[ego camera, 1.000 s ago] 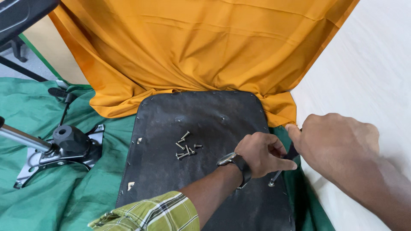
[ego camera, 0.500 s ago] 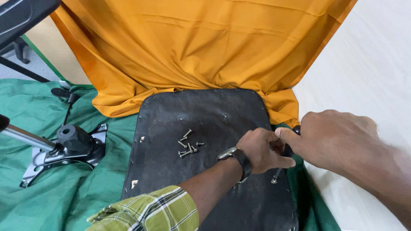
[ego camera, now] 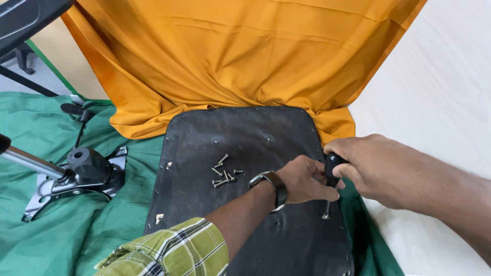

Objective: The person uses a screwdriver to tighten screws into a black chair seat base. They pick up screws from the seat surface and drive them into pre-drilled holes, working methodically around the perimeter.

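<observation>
Screwdriver [ego camera: 331, 168] gripped in right hand [ego camera: 373, 168], left hand [ego camera: 304, 180] pinching shaft, probably; loose screws [ego camera: 224, 174] piled at 9 o'clock, seat base [ego camera: 215, 138] unfinished.

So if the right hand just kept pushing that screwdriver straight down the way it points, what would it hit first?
The right hand grips a black-handled screwdriver aimed down at a screw in the black seat board. The tip seems already on it, though depth is unclear.
</observation>
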